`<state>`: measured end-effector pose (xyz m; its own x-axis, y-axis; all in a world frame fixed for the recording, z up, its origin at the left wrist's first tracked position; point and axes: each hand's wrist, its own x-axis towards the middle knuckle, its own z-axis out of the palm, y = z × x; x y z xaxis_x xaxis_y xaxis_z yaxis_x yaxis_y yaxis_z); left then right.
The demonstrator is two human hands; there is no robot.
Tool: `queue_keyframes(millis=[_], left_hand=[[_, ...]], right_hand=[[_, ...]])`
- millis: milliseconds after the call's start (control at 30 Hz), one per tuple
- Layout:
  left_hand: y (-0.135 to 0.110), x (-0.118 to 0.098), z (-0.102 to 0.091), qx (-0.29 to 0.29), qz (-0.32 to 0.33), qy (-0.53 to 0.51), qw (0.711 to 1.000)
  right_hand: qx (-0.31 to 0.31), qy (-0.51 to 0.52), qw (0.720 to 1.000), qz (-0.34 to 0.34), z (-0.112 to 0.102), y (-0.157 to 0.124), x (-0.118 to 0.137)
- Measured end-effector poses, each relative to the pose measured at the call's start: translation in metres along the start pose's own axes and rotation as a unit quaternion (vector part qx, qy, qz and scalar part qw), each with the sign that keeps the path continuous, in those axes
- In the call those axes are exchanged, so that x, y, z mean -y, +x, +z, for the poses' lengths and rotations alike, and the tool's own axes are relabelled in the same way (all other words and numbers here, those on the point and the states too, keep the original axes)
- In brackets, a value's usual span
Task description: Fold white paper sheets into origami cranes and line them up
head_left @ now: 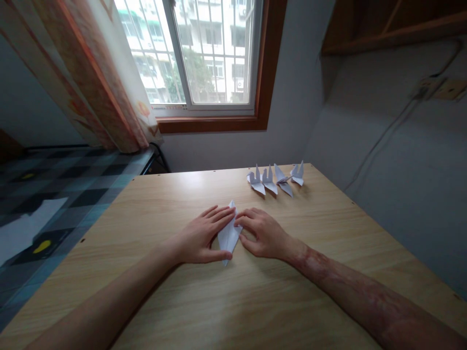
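A piece of white paper folded into a long diamond [227, 238] lies on the wooden table, with one point away from me and one towards me. My left hand [206, 236] rests on its left side, fingers stretched out flat and thumb reaching across its near end. At the right edge, my right hand [264, 232] has its fingers bent, with the index fingertip and thumb at the paper's side corner. Part of the paper's left side is hidden under my left hand.
Several folded white paper cranes [270, 181] stand in a row near the back right of the table [175, 296]. To the left is a checked bed cover [93, 167] with loose white paper sheets [31, 228] on it. A barred window [215, 53] and curtain [87, 63] are behind.
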<state>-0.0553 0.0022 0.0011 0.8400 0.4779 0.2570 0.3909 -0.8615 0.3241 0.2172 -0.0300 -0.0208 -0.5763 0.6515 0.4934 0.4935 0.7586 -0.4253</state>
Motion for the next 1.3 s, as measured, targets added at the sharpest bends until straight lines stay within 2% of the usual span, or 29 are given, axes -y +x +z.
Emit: queue_keyframes(millis=[167, 400, 533, 667, 800, 900, 1000, 1100, 1200, 1300], left_hand=[[0.004, -0.010, -0.009, -0.024, 0.021, -0.006, 0.999], [0.001, -0.009, -0.006, 0.005, 0.055, -0.001, 0.998], [-0.001, -0.008, -0.002, -0.018, 0.066, 0.019, 0.997], [-0.005, -0.004, 0.001, -0.065, 0.074, 0.046, 0.994], [-0.008, 0.001, 0.003, -0.133, 0.028, 0.008, 0.991], [-0.008, 0.004, 0.003, -0.194, -0.026, -0.048, 0.980], [-0.007, 0.005, 0.003, -0.217, -0.085, -0.119, 0.965], [-0.003, 0.002, 0.004, -0.248, -0.143, -0.226, 0.931], [0.003, -0.005, 0.005, -0.271, -0.176, -0.310, 0.894], [0.008, -0.010, 0.006, -0.268, -0.210, -0.353, 0.872]], right_hand=[[-0.013, -0.027, 0.999, 0.016, 0.001, 0.001, -0.002], [-0.050, -0.094, 0.994, 0.037, 0.003, 0.000, -0.007], [-0.049, -0.078, 0.994, 0.055, 0.003, 0.000, -0.007], [-0.039, -0.054, 0.997, 0.037, -0.001, 0.001, -0.002], [-0.011, -0.035, 0.999, -0.006, -0.003, 0.000, 0.000], [-0.003, -0.038, 0.999, -0.013, -0.001, 0.001, -0.003], [-0.022, -0.028, 0.999, -0.023, 0.001, 0.002, -0.006], [-0.062, 0.016, 0.998, -0.029, 0.000, 0.003, -0.008], [-0.093, 0.081, 0.992, 0.002, 0.000, 0.000, -0.008], [-0.111, 0.181, 0.974, 0.083, 0.001, -0.003, -0.009]])
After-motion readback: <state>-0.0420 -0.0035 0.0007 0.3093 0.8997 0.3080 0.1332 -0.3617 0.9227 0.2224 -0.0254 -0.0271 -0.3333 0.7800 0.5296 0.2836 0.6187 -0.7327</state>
